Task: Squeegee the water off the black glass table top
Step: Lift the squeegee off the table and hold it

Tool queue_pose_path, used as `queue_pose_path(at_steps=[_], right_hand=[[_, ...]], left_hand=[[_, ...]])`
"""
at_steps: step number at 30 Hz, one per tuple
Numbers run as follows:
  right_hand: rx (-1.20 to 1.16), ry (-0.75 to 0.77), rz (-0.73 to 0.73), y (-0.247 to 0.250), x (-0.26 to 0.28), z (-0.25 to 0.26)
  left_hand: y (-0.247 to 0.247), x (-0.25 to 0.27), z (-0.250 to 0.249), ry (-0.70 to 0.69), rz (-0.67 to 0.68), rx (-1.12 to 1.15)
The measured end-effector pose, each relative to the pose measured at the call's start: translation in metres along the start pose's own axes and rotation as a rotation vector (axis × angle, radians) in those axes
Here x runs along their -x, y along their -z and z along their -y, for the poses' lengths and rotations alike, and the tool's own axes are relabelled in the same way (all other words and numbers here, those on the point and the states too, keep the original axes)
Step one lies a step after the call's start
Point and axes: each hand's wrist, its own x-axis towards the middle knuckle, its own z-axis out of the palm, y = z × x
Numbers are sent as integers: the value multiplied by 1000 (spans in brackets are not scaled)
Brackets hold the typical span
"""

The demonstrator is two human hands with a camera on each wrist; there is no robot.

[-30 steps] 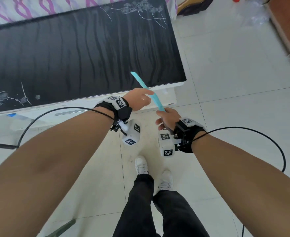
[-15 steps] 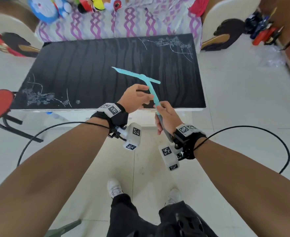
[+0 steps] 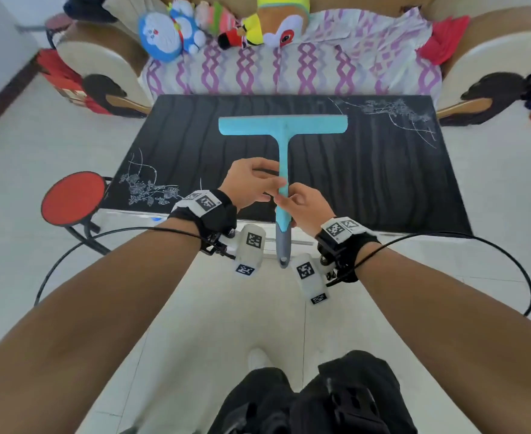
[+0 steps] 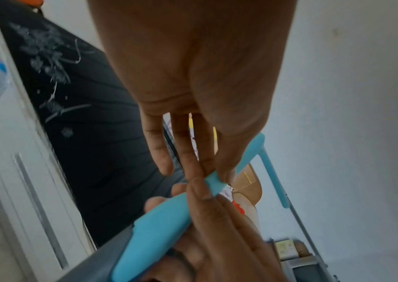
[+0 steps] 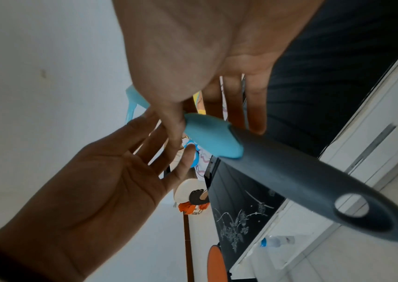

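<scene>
Squeegee (image 3: 283, 126) now faces square over the table top (image 3: 383, 183), no longer edge-on. We pinch its handle with left hand (image 3: 251, 183) and right hand (image 3: 305, 205), blade not yet down.

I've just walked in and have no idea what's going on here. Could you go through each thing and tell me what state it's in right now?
Squeegee: held in the air above the table, blade end away from the person.
Left hand: fingers pinching the blue handle.
Right hand: pinching the handle lower down.
Black glass table top: nothing resting on it; water not discernible.
Red stool: standing at the table's left corner.
</scene>
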Motion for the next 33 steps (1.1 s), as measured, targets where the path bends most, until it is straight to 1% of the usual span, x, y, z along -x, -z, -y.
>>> queue_pose_path(at_steps=[2,5,7,9,11,13,16,19,23,24,26,29,33], right_hand=[[5,3,1,-34,-17,27],[-81,-47,35,-77,-46,59],[-161,-92,54,-105,-67,77],[-193,-106,81,-137,-93,97],[-240,-119,115,-166,-117,118],[-288,-140,148,-204,-151,140],[-309,-141,175,-240,-187,158],[-270,-144,201,-296,-239,179],[-237,-174,287,-373,-301,208],[-228,-187,303,-393,-316,215],[-217,-223,313,-418,-333,224],[-181,-290,289,-463,-365,230],[-126,-346,274,-533,-405,228]], left_hand=[[47,-2,10,-23,2,-63],[111,-10,23,-17,52,-164],[149,-16,34,7,96,-247],[190,-24,48,42,117,-305],[229,-33,65,41,133,-366],[275,-45,84,30,107,-435],[318,-59,101,46,36,-516],[381,-84,125,128,-61,-537],[465,-112,160,223,-108,-594],[489,-119,173,252,-127,-597],[519,-125,193,305,-178,-583],[571,-134,233,394,-226,-580],[636,-151,302,472,-298,-519]])
